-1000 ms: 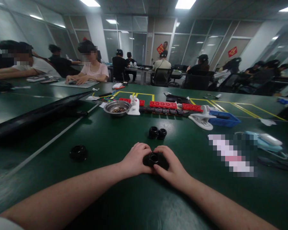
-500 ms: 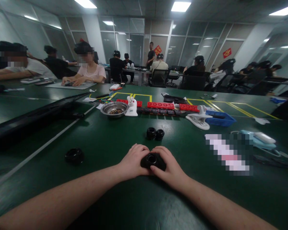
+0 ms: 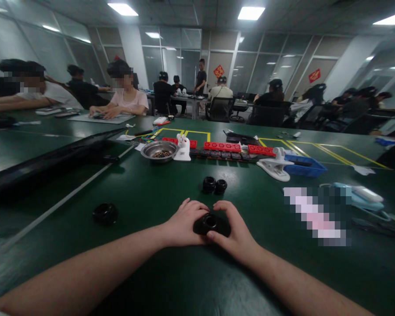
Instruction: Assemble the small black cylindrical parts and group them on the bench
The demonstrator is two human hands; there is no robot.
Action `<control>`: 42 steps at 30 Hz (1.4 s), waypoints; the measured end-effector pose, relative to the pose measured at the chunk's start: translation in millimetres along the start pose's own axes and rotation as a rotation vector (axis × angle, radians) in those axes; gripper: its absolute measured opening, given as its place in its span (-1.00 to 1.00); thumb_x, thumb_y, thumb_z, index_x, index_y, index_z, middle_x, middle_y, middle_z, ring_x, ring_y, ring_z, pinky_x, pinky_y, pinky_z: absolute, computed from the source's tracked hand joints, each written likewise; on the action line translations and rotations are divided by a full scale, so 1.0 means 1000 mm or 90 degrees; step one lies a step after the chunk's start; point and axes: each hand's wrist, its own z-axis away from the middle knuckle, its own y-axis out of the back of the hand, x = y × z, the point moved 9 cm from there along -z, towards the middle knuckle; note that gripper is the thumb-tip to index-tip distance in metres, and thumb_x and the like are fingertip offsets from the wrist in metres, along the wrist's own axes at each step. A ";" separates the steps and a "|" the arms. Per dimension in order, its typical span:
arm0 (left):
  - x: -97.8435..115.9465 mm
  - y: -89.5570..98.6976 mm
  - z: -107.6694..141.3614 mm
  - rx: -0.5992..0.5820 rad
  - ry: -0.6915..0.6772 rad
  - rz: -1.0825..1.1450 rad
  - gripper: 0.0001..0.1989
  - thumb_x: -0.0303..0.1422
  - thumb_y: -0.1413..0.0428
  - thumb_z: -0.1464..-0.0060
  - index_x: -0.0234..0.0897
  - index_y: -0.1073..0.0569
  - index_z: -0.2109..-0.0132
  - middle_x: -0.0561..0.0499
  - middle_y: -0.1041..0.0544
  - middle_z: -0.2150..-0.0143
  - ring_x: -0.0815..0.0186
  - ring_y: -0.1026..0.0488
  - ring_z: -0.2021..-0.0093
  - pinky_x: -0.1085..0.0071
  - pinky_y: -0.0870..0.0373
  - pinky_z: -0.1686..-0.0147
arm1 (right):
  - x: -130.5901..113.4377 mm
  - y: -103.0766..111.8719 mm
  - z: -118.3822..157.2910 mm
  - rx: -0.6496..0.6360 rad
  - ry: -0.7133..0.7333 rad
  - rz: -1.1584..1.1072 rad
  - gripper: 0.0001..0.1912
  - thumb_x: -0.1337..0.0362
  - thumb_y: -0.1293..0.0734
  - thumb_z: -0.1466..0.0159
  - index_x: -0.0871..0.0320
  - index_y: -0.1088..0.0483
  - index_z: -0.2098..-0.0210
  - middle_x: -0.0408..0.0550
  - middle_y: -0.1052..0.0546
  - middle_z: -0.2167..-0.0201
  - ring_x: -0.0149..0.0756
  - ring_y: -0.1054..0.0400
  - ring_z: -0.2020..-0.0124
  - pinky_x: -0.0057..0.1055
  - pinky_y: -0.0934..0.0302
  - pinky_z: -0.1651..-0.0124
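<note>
My left hand (image 3: 186,223) grips the left side of a glossy black part with a round hole (image 3: 211,221) in its top, low over the green table (image 3: 145,281). On its right side, my right hand (image 3: 237,230) curves around the same part, thumb at the front and fingers behind. The fingers' inner sides and the part's underside are hidden. Just beyond the hands, a larger black ring-shaped piece (image 3: 209,184) and a smaller black ring-shaped piece (image 3: 220,186) stand side by side. Another black ring-shaped piece (image 3: 105,213) lies to the left.
Across the table are a metal bowl of small bits (image 3: 159,152), white clamps (image 3: 183,149), red blocks in a row (image 3: 222,147) and a blue tray (image 3: 307,169). A long black panel (image 3: 52,158) lies left, and a blue pouch (image 3: 358,197) right. A co-worker (image 3: 127,98) sits opposite.
My right hand has shifted slightly right and its fingers have spread a little, showing more of the black part. My left hand stays on it. The whole view has shifted slightly.
</note>
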 end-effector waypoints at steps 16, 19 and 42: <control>-0.004 0.000 -0.002 0.019 0.031 0.010 -0.51 -0.14 -0.21 0.25 -0.22 -0.37 0.13 -0.05 -0.36 0.08 0.13 -0.24 0.01 0.00 0.13 -0.13 | -0.002 -0.003 -0.002 -0.022 0.013 -0.004 -0.67 0.24 -0.33 -0.05 0.12 -0.24 0.19 0.03 -0.33 0.14 -0.12 -0.20 0.05 -0.13 -0.12 0.00; -0.004 0.001 -0.001 0.023 0.036 0.006 -0.49 -0.15 -0.22 0.26 -0.22 -0.35 0.11 -0.05 -0.35 0.07 0.14 -0.23 0.00 0.01 0.13 -0.13 | -0.009 -0.007 -0.001 -0.073 0.062 -0.030 -0.60 0.31 -0.24 -0.10 0.10 -0.19 0.05 0.04 -0.29 0.03 -0.12 -0.13 -0.05 -0.11 -0.03 -0.08; -0.001 0.001 -0.001 0.024 0.021 -0.003 -0.54 -0.12 -0.21 0.25 -0.26 -0.38 0.19 -0.03 -0.37 0.11 0.13 -0.26 0.03 -0.02 0.10 -0.11 | 0.009 -0.003 0.000 -0.014 -0.050 -0.038 -0.49 0.18 -0.30 -0.05 0.16 -0.13 0.03 0.08 -0.29 0.07 -0.09 -0.20 0.03 -0.13 -0.11 0.00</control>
